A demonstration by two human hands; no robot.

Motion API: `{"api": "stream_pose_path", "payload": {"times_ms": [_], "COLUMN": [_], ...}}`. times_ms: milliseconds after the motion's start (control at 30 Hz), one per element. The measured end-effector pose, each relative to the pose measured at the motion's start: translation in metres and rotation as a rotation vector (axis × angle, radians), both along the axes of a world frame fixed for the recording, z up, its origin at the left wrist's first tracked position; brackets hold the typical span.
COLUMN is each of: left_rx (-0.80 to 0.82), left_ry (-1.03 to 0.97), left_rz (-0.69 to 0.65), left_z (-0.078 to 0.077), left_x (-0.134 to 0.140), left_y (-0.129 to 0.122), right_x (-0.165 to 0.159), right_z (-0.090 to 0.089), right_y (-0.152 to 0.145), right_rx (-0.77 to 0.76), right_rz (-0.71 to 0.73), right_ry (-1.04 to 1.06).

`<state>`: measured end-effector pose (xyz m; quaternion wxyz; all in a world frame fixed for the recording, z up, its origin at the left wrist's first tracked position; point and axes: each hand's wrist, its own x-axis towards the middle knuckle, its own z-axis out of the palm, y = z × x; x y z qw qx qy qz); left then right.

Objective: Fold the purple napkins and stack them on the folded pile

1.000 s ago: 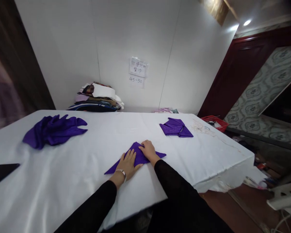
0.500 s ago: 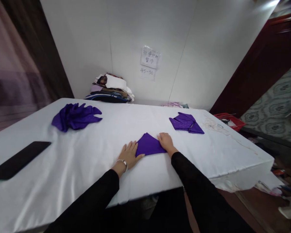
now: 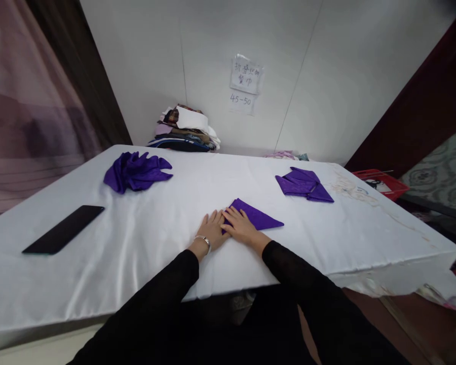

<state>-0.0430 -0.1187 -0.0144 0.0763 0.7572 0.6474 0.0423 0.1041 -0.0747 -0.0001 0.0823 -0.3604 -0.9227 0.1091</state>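
Note:
A purple cloth napkin (image 3: 259, 216), folded into a flat pointed shape, lies on the white-covered table in front of me. My left hand (image 3: 214, 228), with a silver bracelet at its wrist, rests flat at the napkin's left end with the fingers spread. Pressed flat over that same end is my right hand (image 3: 240, 225), its fingers stretched out and touching the left hand. Both palms hide the left part of the cloth. The right point of the napkin lies uncovered.
Another folded purple napkin (image 3: 304, 183) lies at the back right, and a fan-like purple one (image 3: 137, 171) at the back left. A black phone-like slab (image 3: 64, 230) is on the left. Folded clothes (image 3: 186, 129) stand by the wall. A red basket (image 3: 393, 187) sits beyond the right edge.
My right hand has slid left from the napkin's right end to beside my left hand. The right point of the cloth is now uncovered. The whole view has shifted slightly.

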Motion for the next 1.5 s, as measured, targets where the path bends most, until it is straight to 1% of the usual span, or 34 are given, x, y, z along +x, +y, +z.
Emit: {"api": "stream_pose_path", "payload": {"times_ms": [100, 233, 400, 500, 633, 733, 800, 867, 967, 1033, 1100, 1200, 1400, 1500], "left_rx": [0.014, 0.035, 0.023, 0.011, -0.020, -0.009, 0.026, 0.051, 0.079, 0.078, 0.056, 0.027, 0.053, 0.047], "left_ry": [-0.016, -0.040, -0.063, -0.079, -0.102, -0.111, -0.131, -0.161, -0.198, -0.201, -0.193, -0.186, -0.156, -0.151], "left_rz": [-0.001, 0.001, -0.002, -0.001, 0.041, 0.079, 0.028, -0.065, -0.156, -0.165, -0.157, -0.141, -0.036, 0.000], "left_z": [-0.001, -0.003, -0.002, 0.000, 0.005, 0.015, 0.021, 0.025, 0.021, 0.015, 0.009, 0.005, 0.006, 0.007], "left_x": [0.000, 0.000, 0.000, -0.001, 0.001, 0.018, 0.037, 0.060, 0.086, 0.093, 0.090, 0.072, 0.022, 0.003], "left_y": [0.000, 0.000, 0.000, -0.001, -0.001, 0.001, 0.004, 0.010, 0.019, 0.023, 0.025, 0.023, 0.007, -0.002], "right_x": [0.019, 0.058, 0.099, 0.111, 0.114, 0.112, 0.111, 0.111, 0.111, 0.111, 0.112, 0.113, 0.114, 0.113], "right_z": [-0.002, -0.001, -0.003, -0.005, -0.006, -0.006, -0.005, -0.004, -0.004, -0.004, -0.006, -0.009, -0.013, -0.013], "right_y": [0.009, 0.023, 0.032, 0.034, 0.034, 0.033, 0.032, 0.032, 0.032, 0.032, 0.032, 0.033, 0.035, 0.035], "right_rx": [-0.028, -0.013, -0.017, -0.015, -0.007, -0.008, -0.005, -0.007, -0.011, -0.003, 0.005, 0.014, 0.009, 0.008], "right_rz": [-0.036, -0.113, -0.220, -0.266, -0.281, -0.286, -0.292, -0.301, -0.299, -0.296, -0.297, -0.300, -0.302, -0.303], "right_ry": [-0.058, -0.130, -0.196, -0.211, -0.218, -0.218, -0.219, -0.228, -0.251, -0.255, -0.247, -0.231, -0.232, -0.238]}}
